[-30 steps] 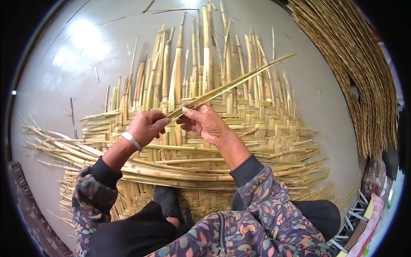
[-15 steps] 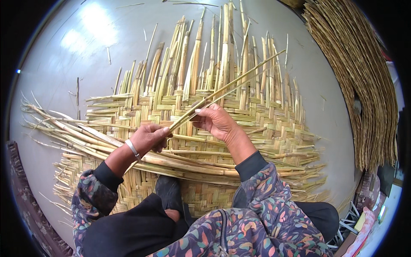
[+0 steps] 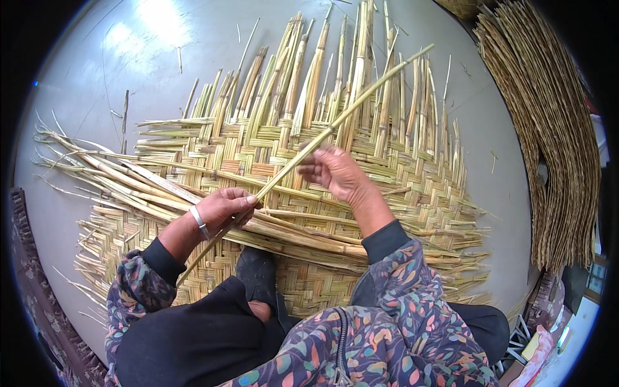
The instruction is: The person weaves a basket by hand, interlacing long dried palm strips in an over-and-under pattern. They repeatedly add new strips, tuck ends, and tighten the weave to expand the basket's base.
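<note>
Over the woven mat (image 3: 419, 184), a reed (image 3: 333, 128) points diagonally away rightward; left hand (image 3: 224, 208) clamps it, right hand (image 3: 336, 173) loosely open.

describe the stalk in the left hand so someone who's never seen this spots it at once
On the grey floor lies a large woven mat. Above it, the left hand, with a silver-coloured band at the wrist, grips one long, thin stalk slanting up to the right. Unlike the loose stalks lying across the mat, this one is in the hand's grip.
</note>
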{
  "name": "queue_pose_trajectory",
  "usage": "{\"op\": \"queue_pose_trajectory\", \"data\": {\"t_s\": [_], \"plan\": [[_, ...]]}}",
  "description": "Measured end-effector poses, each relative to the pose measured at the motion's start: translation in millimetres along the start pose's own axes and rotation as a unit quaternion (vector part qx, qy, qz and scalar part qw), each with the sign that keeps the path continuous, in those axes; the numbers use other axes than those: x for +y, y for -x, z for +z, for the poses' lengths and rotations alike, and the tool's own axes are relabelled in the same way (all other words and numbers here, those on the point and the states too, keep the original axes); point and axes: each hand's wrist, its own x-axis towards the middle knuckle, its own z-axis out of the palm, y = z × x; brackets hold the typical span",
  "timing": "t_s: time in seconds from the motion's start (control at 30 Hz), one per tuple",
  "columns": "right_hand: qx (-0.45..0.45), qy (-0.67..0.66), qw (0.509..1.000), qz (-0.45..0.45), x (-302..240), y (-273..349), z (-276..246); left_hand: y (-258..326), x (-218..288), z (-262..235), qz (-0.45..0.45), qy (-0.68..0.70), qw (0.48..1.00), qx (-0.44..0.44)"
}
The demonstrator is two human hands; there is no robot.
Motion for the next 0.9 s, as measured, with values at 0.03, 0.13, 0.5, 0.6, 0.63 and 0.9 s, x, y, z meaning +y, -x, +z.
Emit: {"op": "queue_pose_trajectory", "data": {"t_s": [0.03, 0.13, 0.5, 0.6, 0.63, 0.9], "plan": [[-0.02, -0.004, 1.0, 0.019, 7.1, 0.0, 5.7, -2.7, -0.1, -0.6, 0.009, -0.008, 1.0, 0.004], [-0.084, -0.011, 0.995, 0.059, 27.6, 0.2, 22.8, -9.0, -1.6, 1.1, 0.018, -0.079, 0.994, 0.073], [0.079, 0.104, 0.991, -0.013, 40.5, -9.1, 30.7, 0.5, -10.6, 14.4, 0.128, -0.385, 0.905, 0.126], [0.098, 0.079, 0.992, 0.002, 43.5, -9.2, 33.1, 1.1, -11.9, 13.6, 0.12, -0.398, 0.9, 0.132], [0.108, 0.071, 0.992, 0.009, 43.6, -9.1, 33.7, 0.8, -12.0, 12.8, 0.102, -0.363, 0.916, 0.133], [0.118, 0.022, 0.993, -0.022, 32.7, -9.3, 24.2, 1.2, -6.9, -0.8, 0.049, -0.202, 0.975, 0.084]]}}
